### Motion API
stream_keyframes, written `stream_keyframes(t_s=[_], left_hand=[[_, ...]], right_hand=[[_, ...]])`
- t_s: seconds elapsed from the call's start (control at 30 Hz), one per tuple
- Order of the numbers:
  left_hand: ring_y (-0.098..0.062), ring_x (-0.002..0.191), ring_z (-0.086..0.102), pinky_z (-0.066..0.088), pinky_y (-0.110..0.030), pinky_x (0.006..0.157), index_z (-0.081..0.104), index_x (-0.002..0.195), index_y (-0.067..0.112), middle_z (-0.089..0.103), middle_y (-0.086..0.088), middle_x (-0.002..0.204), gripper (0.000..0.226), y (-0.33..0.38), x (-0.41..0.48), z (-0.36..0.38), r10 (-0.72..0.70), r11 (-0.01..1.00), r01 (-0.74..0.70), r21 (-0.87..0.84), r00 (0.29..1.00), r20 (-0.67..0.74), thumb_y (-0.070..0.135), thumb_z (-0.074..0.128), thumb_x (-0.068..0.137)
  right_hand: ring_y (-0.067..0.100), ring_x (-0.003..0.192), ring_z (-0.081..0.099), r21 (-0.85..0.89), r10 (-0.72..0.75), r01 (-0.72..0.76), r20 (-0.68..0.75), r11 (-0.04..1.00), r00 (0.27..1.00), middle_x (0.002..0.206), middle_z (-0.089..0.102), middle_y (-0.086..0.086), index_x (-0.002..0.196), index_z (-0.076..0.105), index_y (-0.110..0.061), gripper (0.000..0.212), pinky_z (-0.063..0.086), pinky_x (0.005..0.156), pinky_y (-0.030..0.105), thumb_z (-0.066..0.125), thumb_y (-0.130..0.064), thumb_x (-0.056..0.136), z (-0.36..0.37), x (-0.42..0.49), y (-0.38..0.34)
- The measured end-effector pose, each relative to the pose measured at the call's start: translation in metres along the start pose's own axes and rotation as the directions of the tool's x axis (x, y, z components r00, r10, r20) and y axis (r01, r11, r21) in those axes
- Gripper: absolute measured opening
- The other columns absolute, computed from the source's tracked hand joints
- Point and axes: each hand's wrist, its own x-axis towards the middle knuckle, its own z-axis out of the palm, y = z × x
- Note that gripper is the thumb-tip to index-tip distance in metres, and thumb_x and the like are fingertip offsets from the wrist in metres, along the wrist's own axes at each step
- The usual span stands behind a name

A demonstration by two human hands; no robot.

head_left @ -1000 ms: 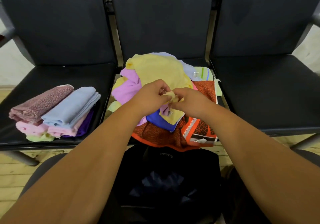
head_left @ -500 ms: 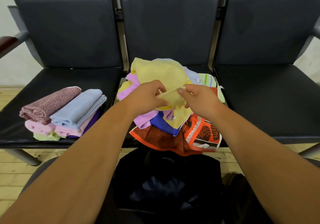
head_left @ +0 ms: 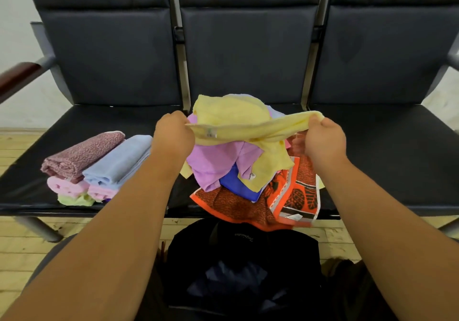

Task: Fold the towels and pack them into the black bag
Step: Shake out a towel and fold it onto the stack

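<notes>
A yellow towel (head_left: 250,128) is stretched between my hands above the middle seat. My left hand (head_left: 173,134) grips its left corner and my right hand (head_left: 324,140) grips its right corner. Below it lies a loose pile of towels (head_left: 223,166): lilac, blue, another yellow one and an orange patterned one (head_left: 285,196) that hangs over the seat edge. Several folded towels (head_left: 96,164) are stacked on the left seat. The black bag (head_left: 243,266) stands open on the floor between my knees, below the pile.
Three dark padded seats (head_left: 385,147) form a bench, with a wooden armrest (head_left: 19,75) at far left. The right seat holds nothing. Wooden floor (head_left: 17,248) shows under the bench.
My hands have moved apart from a joined pinch at the pile's middle, lifting and stretching the yellow towel out between them. The camera has tilted up a little.
</notes>
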Motion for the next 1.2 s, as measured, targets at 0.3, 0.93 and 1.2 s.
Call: stream_keyframes(t_s=[0.3,0.93,1.2], left_hand=[[-0.030,0.091,0.071,0.060,-0.052,0.089,0.073,0.095,0.026,0.074,-0.010,0.097,0.018,-0.007,-0.034,-0.031,-0.020,0.719,0.018,-0.695,1.000,0.005,0.036,0.060,0.101],[-0.027,0.104,0.079,0.063,-0.051,0.094,0.074,0.126,0.012,0.081,-0.011,0.113,0.027,0.096,-0.107,-0.269,-0.006,-0.070,-0.004,-0.998,1.000,-0.004,0.027,0.065,0.106],[-0.024,0.092,0.081,0.067,-0.045,0.079,0.072,0.126,0.006,0.082,-0.009,0.102,0.030,0.121,-0.145,-0.363,0.068,-0.288,-0.036,-0.957,0.996,-0.058,0.028,0.059,0.110]], right_hand=[[0.032,0.077,0.064,-0.073,-0.319,0.318,0.004,0.945,0.948,0.084,0.066,0.015,0.087,0.063,-0.011,0.046,0.056,0.070,0.050,0.046,-0.049,0.106,0.003,-0.029,-0.006],[0.019,0.066,0.036,0.400,-0.511,0.487,-0.054,0.776,0.858,0.072,0.041,0.004,0.077,0.052,-0.018,0.029,0.033,0.060,0.036,0.055,-0.036,0.099,-0.071,-0.138,-0.220],[0.011,0.057,0.025,0.446,-0.550,0.540,-0.120,0.714,0.827,0.058,0.030,-0.008,0.062,0.029,-0.025,0.041,0.025,0.057,0.034,0.050,-0.028,0.097,-0.115,-0.169,-0.299]])
